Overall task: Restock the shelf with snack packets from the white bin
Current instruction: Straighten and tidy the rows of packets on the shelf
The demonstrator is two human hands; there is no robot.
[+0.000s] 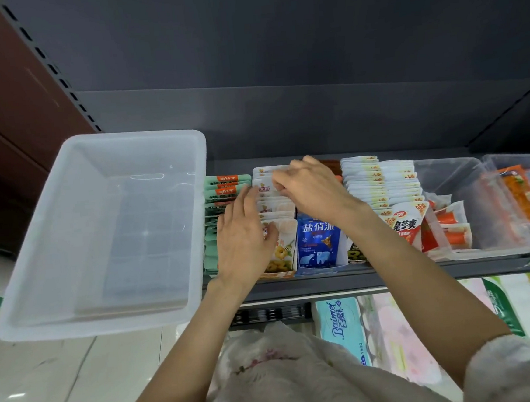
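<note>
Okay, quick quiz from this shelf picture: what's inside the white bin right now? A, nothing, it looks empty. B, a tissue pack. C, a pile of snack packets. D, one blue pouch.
A: the white bin shows only its bare translucent floor, while both hands, the left hand and the right hand, are over at the row of snack packets on the shelf.

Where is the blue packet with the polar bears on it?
In the head view, the blue packet stands at the front edge of the shelf, near the middle, just right of the white packet row and beneath the right hand.
</note>
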